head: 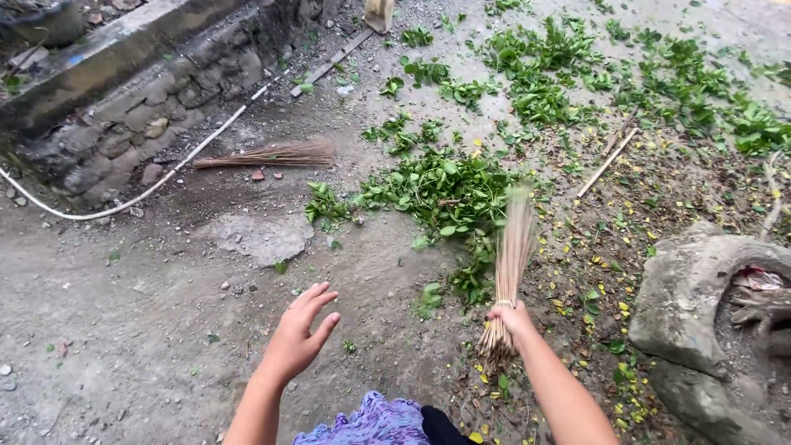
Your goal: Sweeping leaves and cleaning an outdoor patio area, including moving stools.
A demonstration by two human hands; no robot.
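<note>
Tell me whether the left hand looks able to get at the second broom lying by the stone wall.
Probably not from here. The left hand hangs open and empty over bare dirt, while the second broom lies well beyond it near the stone wall. Nothing blocks the path; it just looks too far.

Dry straw-stick broom (512,247), rough dirt ground (148,313)

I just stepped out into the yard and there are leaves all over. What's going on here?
A person grips a stick broom in the right hand, its blurred tips at a heap of green leaves on the dirt ground. The left hand is open and empty, held out over bare dirt. More leaves are scattered farther back, a second broom lies near the stone wall, and a white hose runs along it.
</note>
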